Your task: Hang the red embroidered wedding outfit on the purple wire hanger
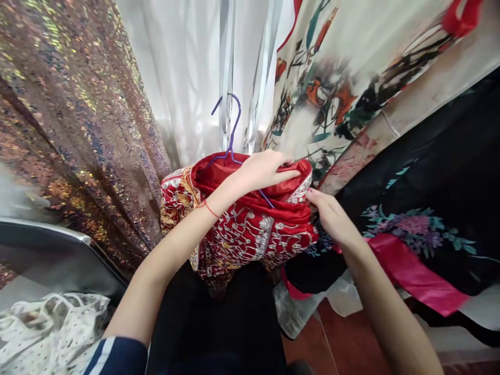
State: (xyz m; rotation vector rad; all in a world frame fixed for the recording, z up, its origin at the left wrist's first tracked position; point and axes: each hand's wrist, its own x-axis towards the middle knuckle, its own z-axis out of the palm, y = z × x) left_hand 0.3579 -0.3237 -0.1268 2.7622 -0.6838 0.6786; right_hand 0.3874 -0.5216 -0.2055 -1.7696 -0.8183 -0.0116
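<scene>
While the left hand [265, 169] lies across the opening of the red garment [242, 232], fingers parted over it, the right hand [330, 214] pinches its right edge — the cloth bunched above dark-clad legs [219, 328], a purple hanger [238, 110] poking out. Tight quarters — sequined fabric [89, 104] crowds the left, printed cloth [332, 99] the right, white drapery [175, 73] just beyond.

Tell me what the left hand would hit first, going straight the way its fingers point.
Likely the right-side rim of the red garment; depth is unclear, so the left hand might pass above it.
</scene>
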